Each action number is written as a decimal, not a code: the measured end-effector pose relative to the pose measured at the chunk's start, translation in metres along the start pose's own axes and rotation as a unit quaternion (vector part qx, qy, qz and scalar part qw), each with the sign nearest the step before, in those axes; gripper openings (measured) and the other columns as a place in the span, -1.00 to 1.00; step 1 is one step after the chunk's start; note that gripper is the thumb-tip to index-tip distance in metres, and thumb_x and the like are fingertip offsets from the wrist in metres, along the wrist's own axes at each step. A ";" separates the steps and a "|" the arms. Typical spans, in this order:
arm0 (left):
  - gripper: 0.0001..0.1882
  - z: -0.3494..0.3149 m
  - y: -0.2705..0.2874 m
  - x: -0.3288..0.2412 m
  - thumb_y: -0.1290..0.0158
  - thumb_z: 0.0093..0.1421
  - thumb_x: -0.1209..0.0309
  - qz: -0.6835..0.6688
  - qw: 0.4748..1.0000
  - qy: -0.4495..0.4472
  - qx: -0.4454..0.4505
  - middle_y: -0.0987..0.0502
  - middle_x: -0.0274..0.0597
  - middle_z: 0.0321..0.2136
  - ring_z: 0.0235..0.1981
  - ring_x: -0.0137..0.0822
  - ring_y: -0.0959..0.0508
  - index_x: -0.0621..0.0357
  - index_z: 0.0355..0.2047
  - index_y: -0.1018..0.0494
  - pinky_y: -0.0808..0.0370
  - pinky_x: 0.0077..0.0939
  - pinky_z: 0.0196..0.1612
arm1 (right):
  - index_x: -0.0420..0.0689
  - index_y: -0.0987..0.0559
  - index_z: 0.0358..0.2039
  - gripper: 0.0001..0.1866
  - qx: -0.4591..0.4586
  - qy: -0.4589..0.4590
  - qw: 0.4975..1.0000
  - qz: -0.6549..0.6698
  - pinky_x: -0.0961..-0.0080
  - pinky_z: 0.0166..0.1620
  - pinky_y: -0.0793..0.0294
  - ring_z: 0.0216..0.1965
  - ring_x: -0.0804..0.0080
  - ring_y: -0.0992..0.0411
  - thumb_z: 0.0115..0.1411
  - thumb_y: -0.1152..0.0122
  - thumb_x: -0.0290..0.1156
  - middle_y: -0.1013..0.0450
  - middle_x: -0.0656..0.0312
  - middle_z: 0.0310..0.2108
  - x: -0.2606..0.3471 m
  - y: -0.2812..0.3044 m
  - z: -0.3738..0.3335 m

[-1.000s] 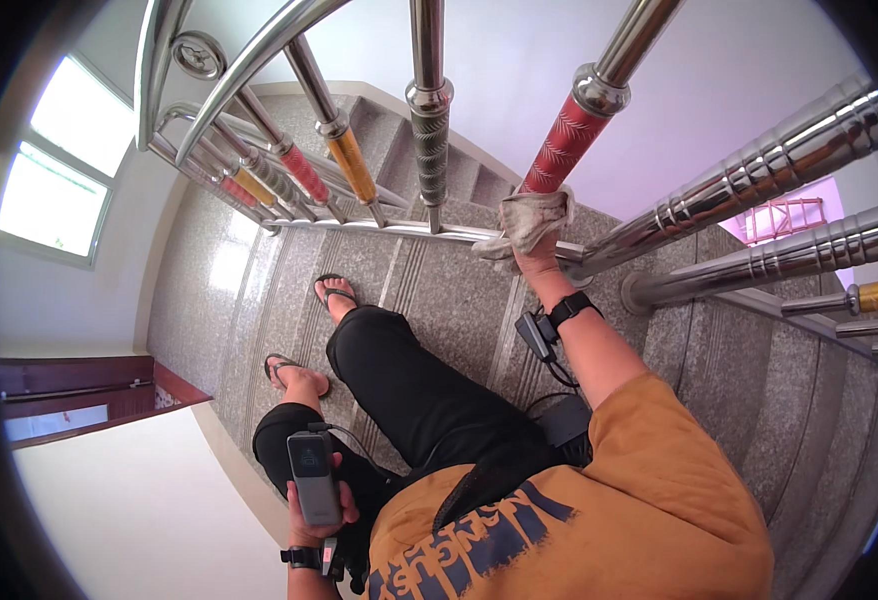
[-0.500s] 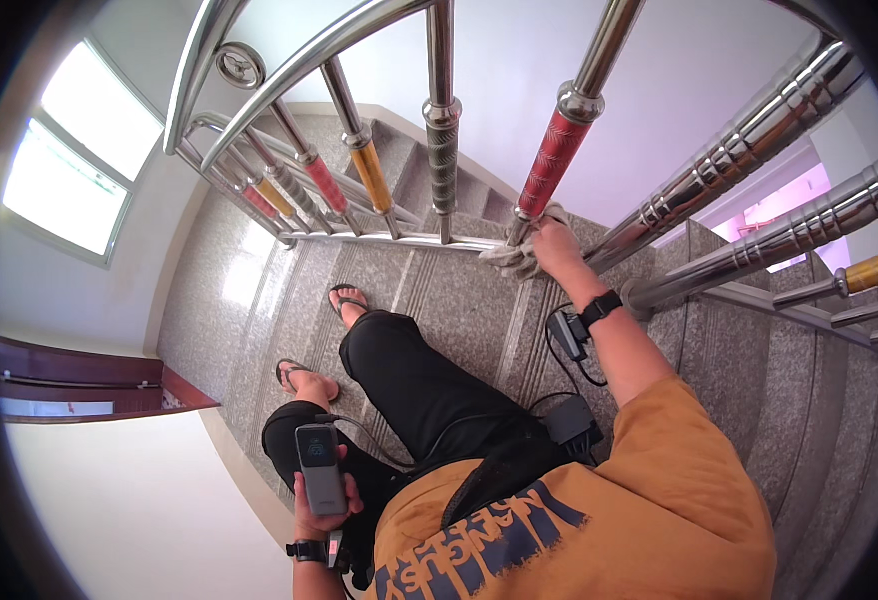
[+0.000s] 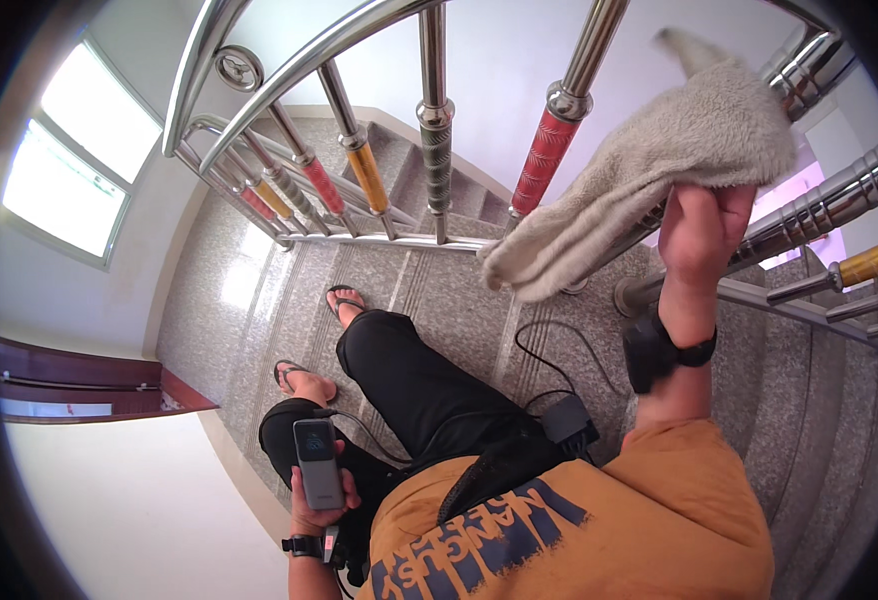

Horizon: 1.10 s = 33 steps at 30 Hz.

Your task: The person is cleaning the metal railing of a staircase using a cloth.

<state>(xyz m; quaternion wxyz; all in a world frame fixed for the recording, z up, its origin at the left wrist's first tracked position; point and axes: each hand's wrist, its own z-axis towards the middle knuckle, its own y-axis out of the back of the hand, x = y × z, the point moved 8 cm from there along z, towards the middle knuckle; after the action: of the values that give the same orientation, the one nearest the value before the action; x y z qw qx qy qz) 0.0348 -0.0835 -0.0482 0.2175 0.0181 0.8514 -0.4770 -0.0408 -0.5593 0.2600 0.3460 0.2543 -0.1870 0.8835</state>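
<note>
A grey-beige fluffy cloth (image 3: 649, 160) hangs from my right hand (image 3: 701, 232), whose fingers are closed on its edge. The cloth spreads up and to the left, in front of the thick steel posts, its lower end near the foot of the red-sleeved baluster (image 3: 546, 160). Down at the lower left, my left hand (image 3: 324, 500) is wrapped around a grey power bank (image 3: 318, 465) with a small lit display. A cable (image 3: 367, 428) runs from near its top toward my waist.
The steel railing (image 3: 319, 45) curves across the top, with balusters in red, yellow and dark sleeves. Granite stairs (image 3: 809, 400) wind down the right side. A black box (image 3: 567, 420) with cables lies by my hip. A window (image 3: 79, 150) is at the left.
My right hand has risen up and to the right, away from the red baluster's foot. The cloth, bunched there before, is now lifted and spread out. My left hand stays nearly still.
</note>
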 end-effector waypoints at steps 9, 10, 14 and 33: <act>-0.06 -0.003 0.006 0.002 0.20 -0.05 -0.36 -0.011 1.000 -0.001 -0.018 -0.39 -0.03 -0.46 -0.56 -0.11 -0.44 -0.05 0.21 0.07 -0.36 -0.28 -0.45 | -0.36 -0.42 -0.44 -0.83 -0.017 0.011 0.930 -0.367 0.52 -0.22 -0.33 -0.36 0.46 -0.36 0.08 -0.02 -0.47 -0.43 0.14 -0.37 -0.073 -0.048 0.018; -0.06 -0.003 0.006 0.001 0.20 -0.05 -0.36 -0.013 1.000 -0.003 -0.021 -0.39 -0.03 -0.46 -0.56 -0.11 -0.44 -0.05 0.21 0.07 -0.36 -0.28 -0.45 | -0.32 -0.43 -0.45 -0.80 -0.092 -0.119 0.980 -0.132 0.44 -0.13 -0.31 -0.27 0.30 -0.36 0.03 -0.04 -0.40 -0.41 0.06 -0.40 -0.091 -0.048 0.006; -0.06 -0.003 0.007 0.000 0.19 -0.05 -0.35 -0.021 1.000 -0.004 -0.022 -0.39 -0.02 -0.46 -0.57 -0.11 -0.44 -0.05 0.21 0.07 -0.37 -0.28 -0.46 | -0.24 -0.50 -0.33 -0.74 0.007 0.135 0.910 -0.392 0.30 -0.13 -0.36 -0.31 0.12 -0.39 -0.03 -0.12 -0.36 -0.43 0.05 -0.37 -0.097 -0.069 -0.029; -0.07 -0.001 0.007 0.001 0.20 -0.06 -0.37 -0.013 1.000 0.011 -0.020 -0.39 -0.02 -0.46 -0.54 -0.08 -0.43 -0.06 0.19 0.02 -0.34 -0.28 -0.44 | -0.12 -0.36 -0.03 -0.61 0.329 -0.241 0.745 -0.528 0.29 0.06 -0.24 -0.03 0.10 -0.29 0.12 0.10 -0.32 -0.34 0.03 -0.06 -0.230 0.007 -0.195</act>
<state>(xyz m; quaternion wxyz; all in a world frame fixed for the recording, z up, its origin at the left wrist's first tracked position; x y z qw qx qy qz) 0.0353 -0.0787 -0.0541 0.2022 0.0076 0.8631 -0.4628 0.0367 -0.5844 -0.0307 0.5951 0.6154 0.2023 0.4756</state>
